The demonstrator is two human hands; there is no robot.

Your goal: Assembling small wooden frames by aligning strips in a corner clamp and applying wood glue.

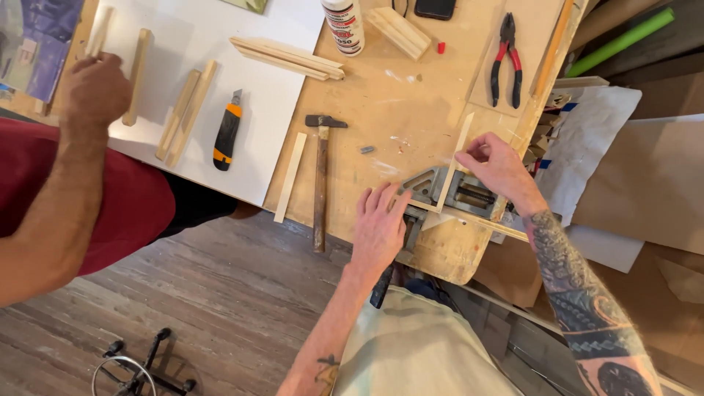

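Note:
My left hand [379, 224] lies flat with fingers spread on the near edge of the plywood workbench [389, 95], its fingertips touching a grey metal corner clamp [440, 187]. My right hand [496, 167] pinches a thin light wood strip [456, 158] that stands in the clamp and runs away from me. A second strip [484, 224] leaves the clamp to the right, under my right wrist.
A hammer [321, 176], a loose wood strip [290, 176] and red-handled pliers [506, 62] lie on the bench. A white board [271, 110] holds an orange utility knife [227, 132] and several strips. A glue bottle [343, 26] stands behind. Another person's hand [92, 92] grips a strip at left.

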